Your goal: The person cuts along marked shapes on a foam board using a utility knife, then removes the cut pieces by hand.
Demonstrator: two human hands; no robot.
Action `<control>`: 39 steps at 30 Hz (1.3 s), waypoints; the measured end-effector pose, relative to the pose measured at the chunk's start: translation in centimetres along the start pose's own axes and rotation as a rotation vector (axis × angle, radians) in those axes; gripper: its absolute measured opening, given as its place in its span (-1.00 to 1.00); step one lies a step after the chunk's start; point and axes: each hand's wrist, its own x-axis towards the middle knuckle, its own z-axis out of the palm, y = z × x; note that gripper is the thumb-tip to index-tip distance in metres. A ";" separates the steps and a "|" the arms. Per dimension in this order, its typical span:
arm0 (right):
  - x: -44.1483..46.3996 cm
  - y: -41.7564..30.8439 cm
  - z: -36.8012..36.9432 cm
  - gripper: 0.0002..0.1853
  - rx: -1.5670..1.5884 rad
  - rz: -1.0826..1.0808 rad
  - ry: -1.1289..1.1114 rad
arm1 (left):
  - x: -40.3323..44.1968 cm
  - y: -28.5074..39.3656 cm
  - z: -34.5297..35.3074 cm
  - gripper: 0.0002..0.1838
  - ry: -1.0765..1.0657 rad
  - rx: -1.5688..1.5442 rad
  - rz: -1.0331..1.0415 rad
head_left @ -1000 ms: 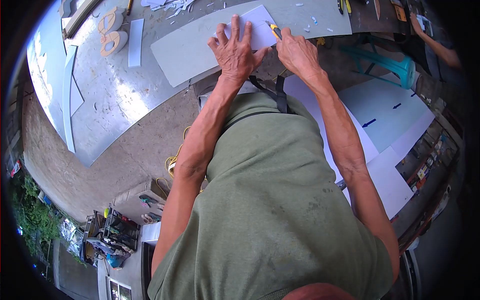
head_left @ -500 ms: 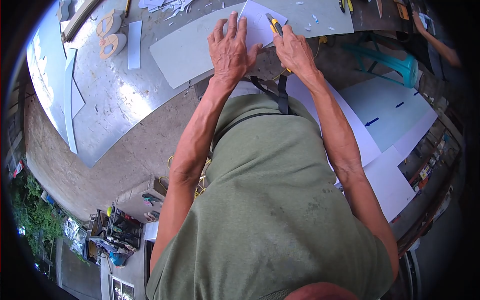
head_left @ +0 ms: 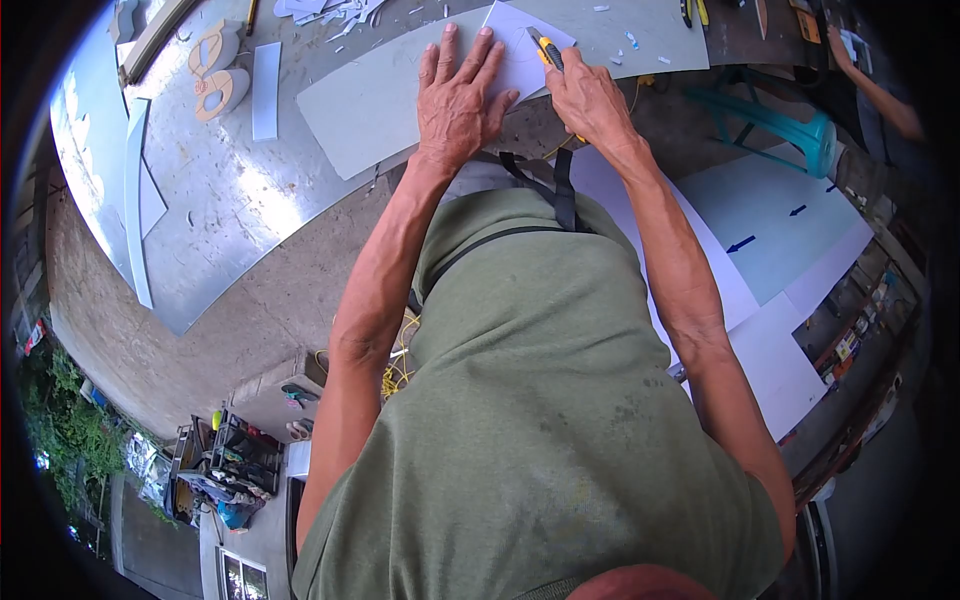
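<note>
A small white sheet [head_left: 517, 66] lies on a grey board [head_left: 352, 118] at the table's near edge. Flat on the sheet's left side rests my left hand [head_left: 460, 105], fingers spread. My right hand [head_left: 592, 103] is closed around a yellow and black utility knife [head_left: 547, 50], its blade end pointing up and left over the sheet. The knife's tip is close to the sheet's surface; whether it touches I cannot tell. My palm hides most of the knife's handle.
Wooden letter-like cutouts [head_left: 219, 92] and a pale strip [head_left: 265, 92] lie left on the metal table [head_left: 235, 170]. White scraps [head_left: 325, 10] are scattered at the back. A teal stool [head_left: 815, 140] and large white sheets [head_left: 765, 360] stand right. Another person's arm [head_left: 880, 90] shows at upper right.
The fingers of my left hand have spread wider on the sheet. My right hand and the knife have shifted very slightly left.
</note>
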 end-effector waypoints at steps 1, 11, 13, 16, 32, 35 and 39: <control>0.1 0.0 0.0 -0.62 -0.005 -0.003 0.000 | 0.0 0.0 0.0 -0.31 0.000 0.000 -0.001; -0.3 -1.0 -1.0 -0.64 -0.167 -0.069 0.026 | 0.0 0.0 -0.1 -0.30 -0.005 0.001 -0.007; -0.2 -0.9 -0.8 -0.64 -0.186 -0.081 0.035 | 0.0 0.1 0.0 -0.30 -0.005 -0.004 -0.009; -0.1 -1.1 -1.2 -0.65 -0.215 -0.106 0.042 | -0.1 0.1 -0.1 -0.29 -0.004 -0.003 -0.009; 7.0 0.1 -3.0 -0.76 -0.529 -0.383 -0.401 | 0.0 -0.2 -1.0 -0.10 -0.146 -0.029 0.017; 7.6 0.7 -3.1 -0.74 -0.590 -0.432 -0.421 | -0.4 0.1 -0.9 -0.10 -0.149 -0.023 0.018; 5.9 -4.8 -6.5 -0.75 -0.690 -0.190 -0.587 | -0.1 -0.1 -0.9 -0.10 -0.131 -0.029 0.026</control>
